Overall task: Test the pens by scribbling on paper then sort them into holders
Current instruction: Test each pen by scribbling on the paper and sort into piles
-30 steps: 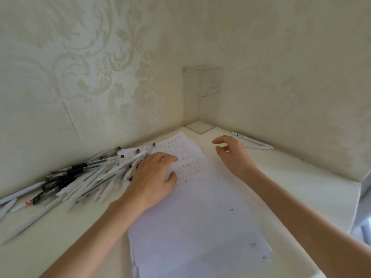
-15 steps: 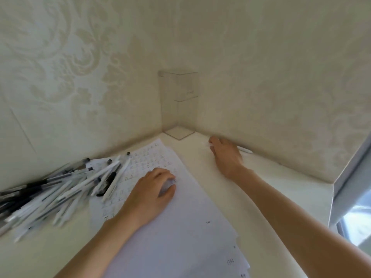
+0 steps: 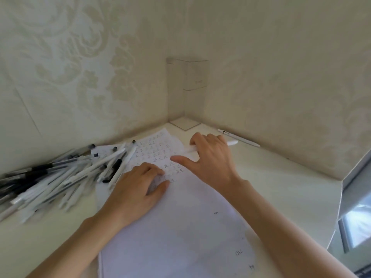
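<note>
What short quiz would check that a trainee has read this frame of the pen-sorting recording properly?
1. True or false: the clear holder in the corner has no pens in it.
2. The pen pile lies: A at the left edge of the paper; B at its right edge; C inside the clear holder.
3. What lies under the fingers of the right hand?

Key: 1 true; 2 A; 3 a white pen.
</note>
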The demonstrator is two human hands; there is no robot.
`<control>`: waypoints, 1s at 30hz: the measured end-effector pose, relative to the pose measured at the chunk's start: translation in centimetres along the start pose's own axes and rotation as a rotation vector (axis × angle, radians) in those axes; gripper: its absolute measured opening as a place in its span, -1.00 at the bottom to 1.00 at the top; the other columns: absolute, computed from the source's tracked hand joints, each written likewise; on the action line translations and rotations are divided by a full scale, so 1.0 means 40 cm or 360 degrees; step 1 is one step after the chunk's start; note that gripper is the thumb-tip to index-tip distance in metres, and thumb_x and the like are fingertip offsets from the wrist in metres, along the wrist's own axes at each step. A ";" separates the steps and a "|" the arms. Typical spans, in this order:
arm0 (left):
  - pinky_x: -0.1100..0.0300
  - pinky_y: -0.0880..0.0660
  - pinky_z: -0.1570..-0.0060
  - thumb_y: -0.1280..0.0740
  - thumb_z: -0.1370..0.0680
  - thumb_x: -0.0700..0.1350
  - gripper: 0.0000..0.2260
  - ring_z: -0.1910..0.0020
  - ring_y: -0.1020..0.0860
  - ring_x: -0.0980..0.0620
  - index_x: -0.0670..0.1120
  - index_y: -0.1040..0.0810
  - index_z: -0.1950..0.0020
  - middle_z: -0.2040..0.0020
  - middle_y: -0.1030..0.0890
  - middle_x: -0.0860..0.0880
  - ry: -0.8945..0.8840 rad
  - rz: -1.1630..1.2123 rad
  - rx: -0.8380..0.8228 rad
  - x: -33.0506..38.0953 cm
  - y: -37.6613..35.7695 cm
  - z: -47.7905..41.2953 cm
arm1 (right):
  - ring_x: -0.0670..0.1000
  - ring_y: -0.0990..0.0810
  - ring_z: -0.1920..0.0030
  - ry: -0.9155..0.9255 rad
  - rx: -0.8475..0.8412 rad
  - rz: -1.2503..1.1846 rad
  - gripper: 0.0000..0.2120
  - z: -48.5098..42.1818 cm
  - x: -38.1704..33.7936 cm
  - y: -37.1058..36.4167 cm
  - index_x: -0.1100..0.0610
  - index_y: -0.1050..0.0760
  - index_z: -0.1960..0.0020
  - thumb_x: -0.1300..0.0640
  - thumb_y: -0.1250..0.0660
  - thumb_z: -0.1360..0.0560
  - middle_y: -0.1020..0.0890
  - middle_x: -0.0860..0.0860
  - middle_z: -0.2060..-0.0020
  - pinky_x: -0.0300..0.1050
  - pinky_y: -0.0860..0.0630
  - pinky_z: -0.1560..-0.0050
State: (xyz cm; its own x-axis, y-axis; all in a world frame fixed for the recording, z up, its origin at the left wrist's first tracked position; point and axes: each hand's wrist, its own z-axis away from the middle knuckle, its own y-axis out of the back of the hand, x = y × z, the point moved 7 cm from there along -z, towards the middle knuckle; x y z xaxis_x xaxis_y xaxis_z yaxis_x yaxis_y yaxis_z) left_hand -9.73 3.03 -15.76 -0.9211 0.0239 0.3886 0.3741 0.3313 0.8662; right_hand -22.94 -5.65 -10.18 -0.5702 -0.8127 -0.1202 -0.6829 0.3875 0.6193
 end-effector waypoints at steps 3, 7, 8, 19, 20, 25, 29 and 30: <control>0.27 -0.27 -0.14 0.13 -0.32 0.50 -0.23 -0.19 -0.40 0.16 0.07 -0.43 -0.27 -0.20 -0.40 0.18 -0.0020 -0.0115 -0.0027 0.010 -0.011 0.004 | -0.12 -0.37 0.34 -0.0024 0.0010 -0.0399 -0.74 0.000 0.002 0.024 0.23 -0.52 0.08 0.01 -0.34 -0.45 -0.56 0.03 0.23 -0.22 -0.34 0.36; 0.32 -0.17 -0.12 0.10 -0.29 0.49 -0.23 -0.22 -0.35 0.17 0.08 -0.37 -0.31 -0.24 -0.36 0.18 0.0014 -0.0168 -0.0062 0.012 -0.014 0.008 | -0.12 -0.53 0.22 -0.0569 0.0031 -0.1100 -0.69 0.009 0.040 0.041 0.17 -0.52 0.09 0.07 -0.03 -0.49 -0.59 -0.02 0.23 -0.33 -0.41 0.23; 0.32 -0.16 -0.11 0.09 -0.29 0.48 -0.25 -0.22 -0.35 0.17 0.08 -0.37 -0.30 -0.24 -0.36 0.18 0.0028 -0.0164 -0.0070 0.013 -0.014 0.008 | -0.14 -0.53 0.23 -0.0703 -0.0024 -0.1194 -0.64 0.014 0.048 0.032 0.17 -0.52 0.11 0.03 -0.01 -0.51 -0.61 0.01 0.24 -0.35 -0.40 0.24; 0.23 -0.01 -0.36 -0.19 -0.46 0.30 -0.42 -0.44 -0.12 0.08 0.10 -0.24 -0.42 -0.47 -0.17 0.05 0.0158 -0.0090 -0.0200 0.013 -0.022 0.008 | -0.11 -0.34 0.56 -0.1139 -0.0675 -0.1221 -0.74 0.067 0.027 -0.087 0.13 -0.34 0.30 0.11 -0.36 -0.49 -0.50 0.00 0.57 -0.31 -0.28 0.51; 0.23 -0.01 -0.36 -0.19 -0.47 0.30 -0.42 -0.44 -0.12 0.07 0.10 -0.24 -0.42 -0.47 -0.17 0.05 0.0160 -0.0091 -0.0201 0.013 -0.021 0.009 | -0.10 -0.33 0.57 -0.1136 -0.0666 -0.1201 -0.75 0.065 0.026 -0.088 0.13 -0.32 0.31 0.17 -0.33 -0.48 -0.49 0.00 0.59 -0.30 -0.27 0.51; 0.22 -0.04 -0.34 -0.19 -0.47 0.29 -0.45 -0.42 -0.16 0.07 0.09 -0.28 -0.39 -0.43 -0.22 0.06 0.0178 -0.0107 -0.0181 0.017 -0.020 0.009 | -0.10 -0.29 0.58 -0.1086 -0.0559 -0.1169 -0.77 0.058 0.031 -0.085 0.13 -0.27 0.34 0.27 -0.27 -0.42 -0.45 -0.01 0.64 -0.31 -0.23 0.54; 0.20 -0.13 -0.29 -0.19 -0.46 0.28 -0.51 -0.33 -0.29 0.05 0.07 -0.35 -0.31 -0.34 -0.32 0.08 0.0211 -0.0107 -0.0086 0.018 -0.018 0.004 | -0.08 -0.30 0.55 -0.0972 -0.0611 -0.1111 -0.78 0.057 0.018 -0.088 0.14 -0.27 0.32 0.24 -0.25 -0.45 -0.48 0.02 0.61 -0.29 -0.23 0.53; 0.19 -0.13 -0.29 -0.19 -0.46 0.29 -0.51 -0.33 -0.29 0.05 0.09 -0.34 -0.31 -0.35 -0.31 0.07 0.0218 -0.0106 -0.0082 0.018 -0.018 0.004 | -0.08 -0.30 0.55 -0.0938 -0.0633 -0.1093 -0.78 0.057 0.010 -0.090 0.14 -0.26 0.31 0.24 -0.24 -0.46 -0.49 0.05 0.60 -0.29 -0.23 0.53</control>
State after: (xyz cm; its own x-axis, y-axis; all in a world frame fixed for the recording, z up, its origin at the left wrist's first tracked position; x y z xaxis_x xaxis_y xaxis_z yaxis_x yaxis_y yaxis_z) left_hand -10.69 2.94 -16.15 -0.9219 -0.1268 0.3660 0.3210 0.2790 0.9051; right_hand -21.75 -6.38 -14.24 -0.3174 -0.4175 -0.8514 -0.8088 -0.3495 0.4729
